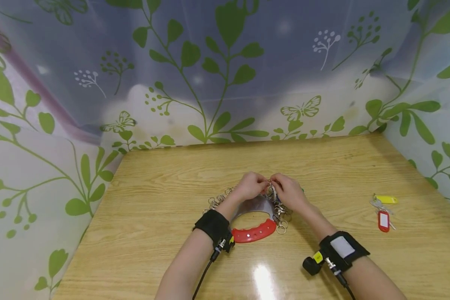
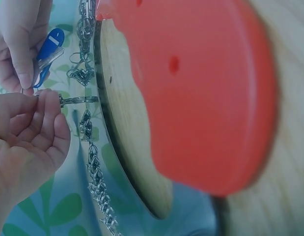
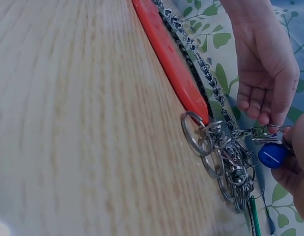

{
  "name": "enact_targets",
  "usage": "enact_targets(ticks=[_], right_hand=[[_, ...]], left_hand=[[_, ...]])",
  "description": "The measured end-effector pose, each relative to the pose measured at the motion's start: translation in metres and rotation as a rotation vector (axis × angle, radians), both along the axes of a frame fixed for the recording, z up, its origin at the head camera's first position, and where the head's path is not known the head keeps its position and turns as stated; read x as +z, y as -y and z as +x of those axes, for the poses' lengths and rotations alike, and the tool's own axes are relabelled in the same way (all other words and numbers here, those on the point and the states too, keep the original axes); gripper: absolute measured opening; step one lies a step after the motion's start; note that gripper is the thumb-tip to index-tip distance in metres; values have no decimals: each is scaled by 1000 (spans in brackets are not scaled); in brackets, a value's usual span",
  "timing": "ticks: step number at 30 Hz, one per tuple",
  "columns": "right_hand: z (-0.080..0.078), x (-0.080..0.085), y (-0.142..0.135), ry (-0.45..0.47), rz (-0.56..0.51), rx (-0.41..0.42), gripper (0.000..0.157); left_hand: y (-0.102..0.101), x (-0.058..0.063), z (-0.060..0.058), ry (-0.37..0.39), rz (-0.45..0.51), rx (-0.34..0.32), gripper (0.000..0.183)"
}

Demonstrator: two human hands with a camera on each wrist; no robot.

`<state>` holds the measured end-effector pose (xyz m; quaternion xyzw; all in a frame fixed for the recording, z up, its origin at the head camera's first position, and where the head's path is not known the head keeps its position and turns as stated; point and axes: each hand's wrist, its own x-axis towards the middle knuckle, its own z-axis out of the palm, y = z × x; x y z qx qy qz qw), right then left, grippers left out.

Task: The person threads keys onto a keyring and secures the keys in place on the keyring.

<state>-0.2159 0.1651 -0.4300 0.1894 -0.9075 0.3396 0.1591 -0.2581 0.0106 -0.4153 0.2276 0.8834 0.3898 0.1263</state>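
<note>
A large curved metal holder [image 1: 256,205] with a red handle [image 1: 255,233] lies in front of me, its far side strung with metal clips and rings [image 3: 235,169]. Both hands meet at its far edge. My left hand [image 1: 251,185] pinches a small metal ring [image 3: 272,127] joined to a clip [image 2: 79,100] on the holder. From the other side, the fingertips of my right hand [image 1: 290,193] pinch a key ring bearing a key [image 2: 47,61] and a blue key tag [image 2: 49,43]. The fingers partly hide where the two rings come together.
To the right on the wooden table [image 1: 153,250] lie keys [image 1: 379,205] with a yellow tag [image 1: 387,199] and a red tag [image 1: 383,221]. A green strip [image 3: 254,216] shows beside the rings. Leaf-patterned cloth [image 1: 225,104] stands behind the table.
</note>
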Motion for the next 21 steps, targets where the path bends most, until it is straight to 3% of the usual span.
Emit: enact_targets(ticks=[6, 13, 21], right_hand=[[-2, -1, -2, -31, 8, 55, 7], [-2, -1, -2, -10, 29, 55, 6], [-3, -4, -3, -70, 68, 78, 6]], left_hand=[[1, 0, 0, -28, -19, -15, 31], [2, 2, 3, -85, -31, -44, 32], [-1, 1, 3, -107, -80, -20, 29]])
